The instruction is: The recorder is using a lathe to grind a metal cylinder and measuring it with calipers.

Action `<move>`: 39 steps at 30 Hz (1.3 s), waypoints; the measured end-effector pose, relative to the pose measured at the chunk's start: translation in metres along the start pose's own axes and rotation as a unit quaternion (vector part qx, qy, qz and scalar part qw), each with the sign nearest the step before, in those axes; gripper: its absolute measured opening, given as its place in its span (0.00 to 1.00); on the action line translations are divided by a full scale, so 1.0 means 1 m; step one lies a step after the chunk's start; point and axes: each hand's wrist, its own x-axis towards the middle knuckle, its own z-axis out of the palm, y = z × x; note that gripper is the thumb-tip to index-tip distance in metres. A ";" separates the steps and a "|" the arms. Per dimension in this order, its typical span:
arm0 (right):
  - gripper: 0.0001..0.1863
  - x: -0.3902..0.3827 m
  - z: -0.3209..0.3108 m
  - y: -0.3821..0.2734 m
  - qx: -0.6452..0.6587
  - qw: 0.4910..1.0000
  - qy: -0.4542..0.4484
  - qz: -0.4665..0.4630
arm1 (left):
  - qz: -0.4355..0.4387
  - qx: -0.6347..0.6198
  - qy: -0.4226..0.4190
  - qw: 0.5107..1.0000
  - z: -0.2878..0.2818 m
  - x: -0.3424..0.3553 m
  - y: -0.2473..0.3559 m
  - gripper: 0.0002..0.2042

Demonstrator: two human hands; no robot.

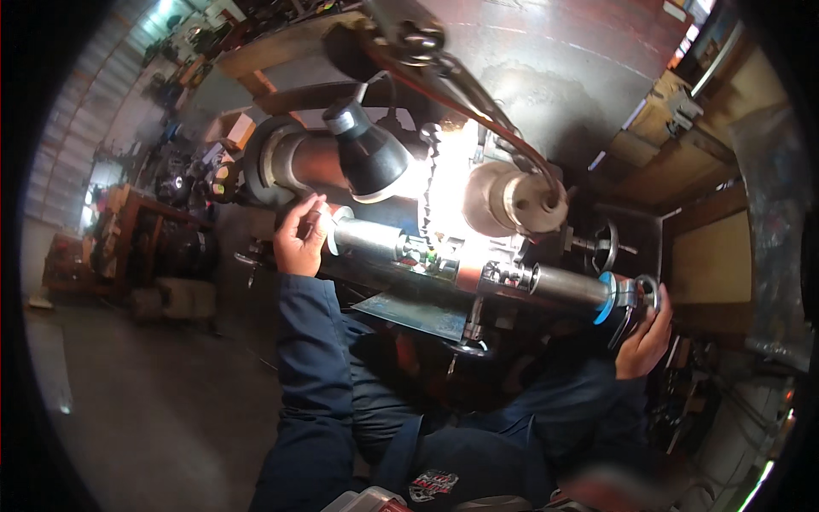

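My left hand is at the left end of a bench machine, its fingers and thumb closed at the pale rim of a steel cylinder. Farther right, a second steel cylinder carries a blue ring and a small ring-shaped handwheel. My right hand is curled round that handwheel, its fingers partly hidden behind it. Between the cylinders sits a brightly lit slide assembly. A jagged-edged dark strip stands behind it, partly lost in glare.
A black lamp hangs low over the machine, below a jointed metal arm. Behind are a round pale housing and a large drum. A crank handwheel juts out at right; a flat plate lies in front.
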 end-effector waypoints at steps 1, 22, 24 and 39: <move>0.19 -0.003 -0.001 -0.001 -0.014 1.000 -0.001 0.022 | 0.010 -0.007 -0.008 1.000 0.002 0.000 0.001 0.16; 0.15 0.035 0.005 -0.003 -0.084 0.985 -0.125 0.083 | 0.060 0.004 0.050 0.997 0.002 0.005 0.011 0.13; 0.18 0.019 0.007 -0.003 -0.053 0.996 -0.061 0.048 | 0.066 -0.031 0.051 0.996 0.002 0.005 0.008 0.13; 0.16 0.045 0.004 -0.001 -0.085 0.980 -0.166 0.066 | 0.036 -0.078 0.045 0.995 0.003 0.003 0.003 0.13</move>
